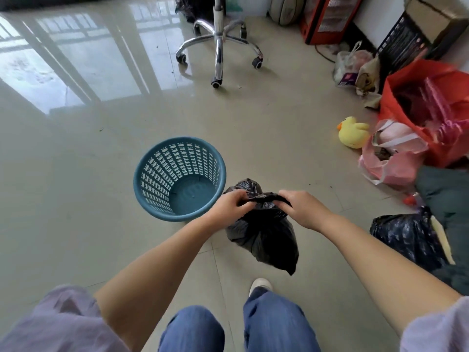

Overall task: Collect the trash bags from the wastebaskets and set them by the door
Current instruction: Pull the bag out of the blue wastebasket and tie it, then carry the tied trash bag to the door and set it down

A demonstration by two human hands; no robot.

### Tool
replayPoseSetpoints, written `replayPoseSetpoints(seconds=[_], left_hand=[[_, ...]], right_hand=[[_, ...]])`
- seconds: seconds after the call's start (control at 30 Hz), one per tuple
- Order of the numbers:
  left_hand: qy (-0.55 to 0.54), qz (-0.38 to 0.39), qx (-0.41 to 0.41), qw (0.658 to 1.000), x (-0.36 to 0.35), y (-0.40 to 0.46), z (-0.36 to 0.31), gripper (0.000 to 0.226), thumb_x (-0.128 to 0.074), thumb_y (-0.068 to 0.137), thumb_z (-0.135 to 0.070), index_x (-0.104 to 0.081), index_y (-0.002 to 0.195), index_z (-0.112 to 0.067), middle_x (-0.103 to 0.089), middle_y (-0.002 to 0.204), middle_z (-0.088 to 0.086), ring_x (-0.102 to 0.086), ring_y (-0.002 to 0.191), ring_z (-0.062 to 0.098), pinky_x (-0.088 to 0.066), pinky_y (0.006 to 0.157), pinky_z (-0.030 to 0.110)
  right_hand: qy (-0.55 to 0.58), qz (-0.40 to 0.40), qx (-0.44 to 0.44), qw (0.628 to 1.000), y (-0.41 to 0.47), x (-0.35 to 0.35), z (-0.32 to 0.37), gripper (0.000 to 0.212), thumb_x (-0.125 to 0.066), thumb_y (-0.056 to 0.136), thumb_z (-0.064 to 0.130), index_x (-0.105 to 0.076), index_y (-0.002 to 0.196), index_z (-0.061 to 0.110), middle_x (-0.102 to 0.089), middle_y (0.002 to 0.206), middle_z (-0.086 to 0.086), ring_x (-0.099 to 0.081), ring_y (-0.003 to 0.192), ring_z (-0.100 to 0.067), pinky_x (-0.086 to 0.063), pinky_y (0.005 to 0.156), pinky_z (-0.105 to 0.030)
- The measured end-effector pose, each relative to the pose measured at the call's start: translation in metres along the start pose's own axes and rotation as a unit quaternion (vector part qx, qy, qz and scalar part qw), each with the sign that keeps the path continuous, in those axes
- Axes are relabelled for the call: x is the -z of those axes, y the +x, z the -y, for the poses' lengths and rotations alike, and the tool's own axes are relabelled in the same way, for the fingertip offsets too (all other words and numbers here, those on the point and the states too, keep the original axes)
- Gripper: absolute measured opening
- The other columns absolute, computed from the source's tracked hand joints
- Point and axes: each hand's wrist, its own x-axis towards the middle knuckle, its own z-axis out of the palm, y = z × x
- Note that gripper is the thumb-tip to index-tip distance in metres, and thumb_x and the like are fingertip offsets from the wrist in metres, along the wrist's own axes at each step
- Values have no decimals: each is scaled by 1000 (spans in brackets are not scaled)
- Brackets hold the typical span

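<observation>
A black trash bag (266, 237) hangs in the air in front of me, just right of a blue plastic wastebasket (152, 184) that stands on the floor with nothing inside it. My left hand (232, 203) and my right hand (302, 208) both grip the gathered top of the bag, with a twisted strip of plastic stretched between them. The bag's bulging body hangs below my hands, above the tiles.
An office chair's chrome base (219, 44) stands ahead. Along the right are a yellow plush duck (352, 132), a pink bag (390, 163), a red bag (431, 107), another dark bag (406, 237) and boxes (421, 29). My shoe (260, 284) is below the bag.
</observation>
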Motion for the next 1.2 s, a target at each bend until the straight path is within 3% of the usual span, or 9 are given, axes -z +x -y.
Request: replayPoseSetpoints(seconds=[0.13,0.3,0.43,0.57,0.97,1.2], left_hand=[[111,31,-44,992,48,-33,-72,23,-55,92,-33,-53,92,-10,-61,84,4,-55,75,23,-47,71,36],[211,43,-68,974,114,-75,-165,24,-48,95,-36,-50,94,-13,-57,87,1,-56,82,24,-49,74,40],[279,54,-82,955,157,-104,-231,30,-43,98,-36,-52,105,-8,-60,105,9,-58,94,28,-48,81,40],[312,35,-100,944,188,-130,-271,26,-42,98,-35,-50,99,-9,-60,102,10,-58,93,29,-44,76,39],[423,85,-259,864,186,-197,-315,30,-37,100,-30,-51,111,-6,-58,109,10,-54,102,27,-39,80,32],[484,173,-394,762,139,-252,-352,30,-37,100,-32,-51,114,-10,-58,109,8,-56,102,25,-50,82,39]], right_hand=[[-33,21,29,999,-37,73,41,32,-40,97,38,-54,116,16,-64,117,-7,-58,108,-30,-48,82,-41],[-39,20,60,997,-79,165,93,28,-39,98,37,-52,103,12,-64,110,-11,-59,103,-34,-47,79,-43],[-77,22,83,993,-108,231,131,27,-36,99,37,-51,107,15,-63,109,-11,-58,102,-32,-44,78,-39],[-85,7,81,993,-135,271,161,29,-33,100,38,-50,109,16,-63,108,-9,-59,100,-33,-48,80,-44],[-65,-96,-32,993,-255,262,202,29,-32,100,35,-46,103,10,-60,107,-12,-59,97,-35,-47,78,-46],[-55,-212,-172,960,-381,202,224,30,-30,101,34,-47,105,9,-62,104,-9,-60,91,-33,-37,65,-37]])
